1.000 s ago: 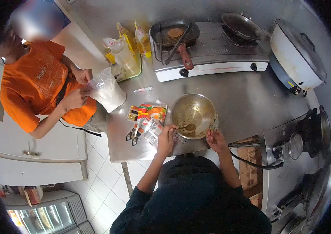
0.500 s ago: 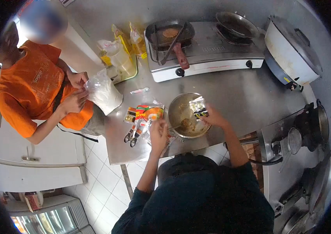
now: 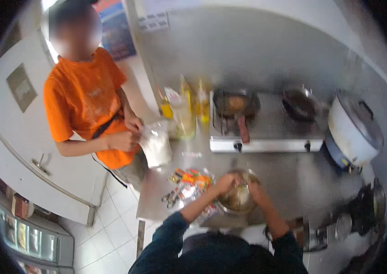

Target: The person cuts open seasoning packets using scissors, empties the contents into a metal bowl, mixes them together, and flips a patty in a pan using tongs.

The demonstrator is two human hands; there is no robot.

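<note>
A metal mixing bowl (image 3: 235, 209) stands near the front edge of the steel table, with smeared food inside. Over its far part, my left hand (image 3: 230, 181) is closed, fingers pinched; motion blur hides what they grip. Close beside it, my right hand (image 3: 254, 189) reaches over the bowl's right rim, fingers closed around a small sachet that shows only as a pale blur. Left of the bowl lie colourful food packets (image 3: 194, 177) and scissors (image 3: 170, 197) with dark handles, near my left forearm.
A person in an orange shirt (image 3: 86, 98) stands at the left, holding a clear bag of white powder (image 3: 157, 148). Behind are oil bottles (image 3: 202, 105) and a gas stove (image 3: 271, 145) with a grill pan (image 3: 227, 107) and frying pan (image 3: 300, 107). A large lidded pot (image 3: 346, 132) stands right.
The view has tilted up, so everything sits lower in it. My left hand has moved from beside the bowl to over it, meeting my right hand. The sachet has become blurred.
</note>
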